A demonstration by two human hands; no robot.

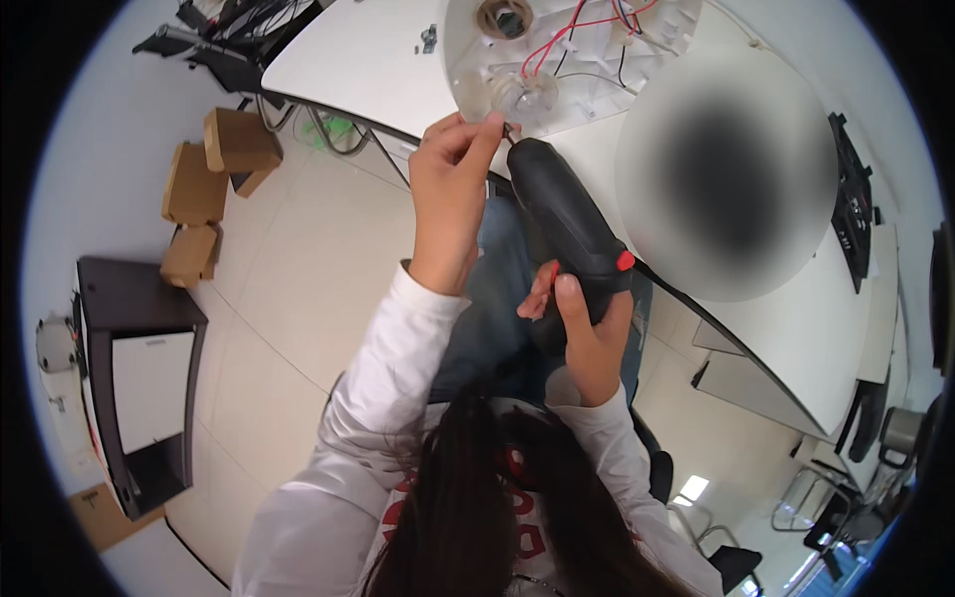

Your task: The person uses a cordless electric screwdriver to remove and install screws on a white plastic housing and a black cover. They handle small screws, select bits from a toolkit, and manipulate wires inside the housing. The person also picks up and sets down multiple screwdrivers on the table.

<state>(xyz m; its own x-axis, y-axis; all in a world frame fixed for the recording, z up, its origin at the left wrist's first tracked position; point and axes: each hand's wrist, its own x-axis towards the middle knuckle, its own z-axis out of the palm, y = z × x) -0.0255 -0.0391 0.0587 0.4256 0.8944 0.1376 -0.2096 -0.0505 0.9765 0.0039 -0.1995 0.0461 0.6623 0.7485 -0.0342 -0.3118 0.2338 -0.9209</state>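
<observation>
The right hand [597,343] partly hides the power driver [565,209]; the top edge crops the white casing [464,52]; upper right, a round blur [731,174] masks detail.

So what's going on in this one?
Someone seated at a white table has a black power screwdriver with red accents in the right-hand grip. The left-hand grip has its fingertips at the tip of the bit; whether they pinch a small part is too small to tell. The bit points toward an open white casing with red and black wires, lying on the table.
</observation>
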